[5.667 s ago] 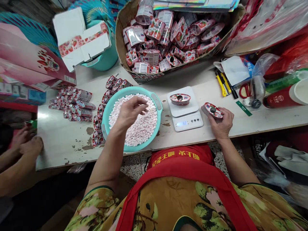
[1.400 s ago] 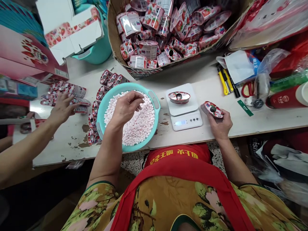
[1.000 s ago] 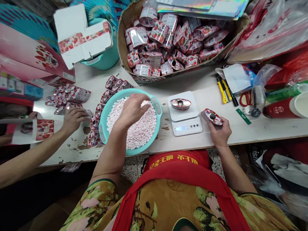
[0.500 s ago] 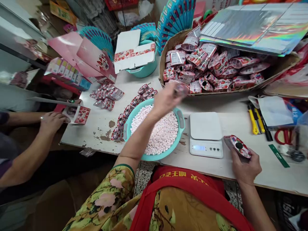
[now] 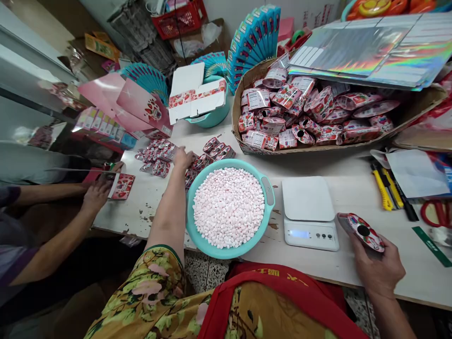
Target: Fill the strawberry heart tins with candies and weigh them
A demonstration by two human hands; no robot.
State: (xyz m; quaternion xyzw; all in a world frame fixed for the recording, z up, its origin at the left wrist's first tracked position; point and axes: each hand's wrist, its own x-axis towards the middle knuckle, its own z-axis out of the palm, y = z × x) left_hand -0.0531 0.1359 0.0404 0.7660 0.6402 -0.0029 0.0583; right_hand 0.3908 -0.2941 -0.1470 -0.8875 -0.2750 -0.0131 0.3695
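Observation:
My right hand (image 5: 379,266) grips a strawberry-print packet (image 5: 363,230) with a dark round hole in its face, just right of the white digital scale (image 5: 310,235). My left hand (image 5: 182,159) is stretched out past the left rim of the turquoise basin (image 5: 229,254), among small strawberry-print packets (image 5: 202,162) standing in a row. Its fingers look curled; whatever they hold is hidden by the hand. Small pale pink candies (image 5: 229,207) fill the basin. A loose pile of similar packets (image 5: 155,155) lies left of my left hand.
Behind the basin, a cardboard box (image 5: 247,146) is heaped with printed packets, shiny sheets (image 5: 367,52) lying over it. Yellow cutters (image 5: 383,188), red scissors (image 5: 436,214) and a green strip (image 5: 431,245) lie at right. A co-worker's hands (image 5: 97,190) hold a printed carton (image 5: 122,187) at left.
My left hand has swung left and away from the cardboard box to the packet row beyond the basin. The right hand keeps its packet beside the scale. The view has shifted slightly.

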